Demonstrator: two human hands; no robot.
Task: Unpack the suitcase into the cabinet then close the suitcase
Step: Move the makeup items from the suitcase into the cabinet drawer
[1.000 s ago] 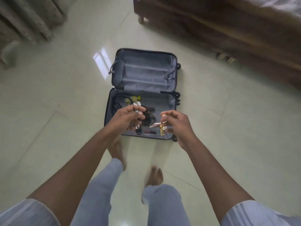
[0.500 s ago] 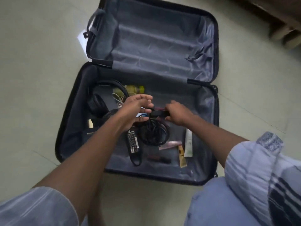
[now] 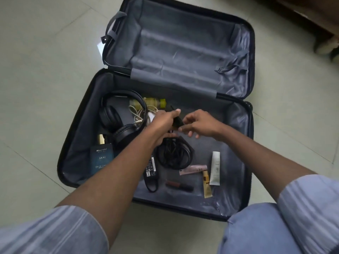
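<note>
Barely begun: the open dark hard-shell suitcase (image 3: pixel 77 143) at mid-frame holds nearly everything, left hand (image 3: pixel 165 123) gripping a small black plug (image 3: pixel 177 121), right hand (image 3: pixel 200 123) pinching it.

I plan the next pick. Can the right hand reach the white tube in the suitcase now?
Probably yes. The white tube lies uncovered below the right hand, with bare lining between, though its fingers touch the black plug that the left hand grips.

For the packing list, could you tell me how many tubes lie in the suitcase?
3, all near the right front: white tube, gold tube beside it, pink tube leftward. Others may be hidden.
</note>
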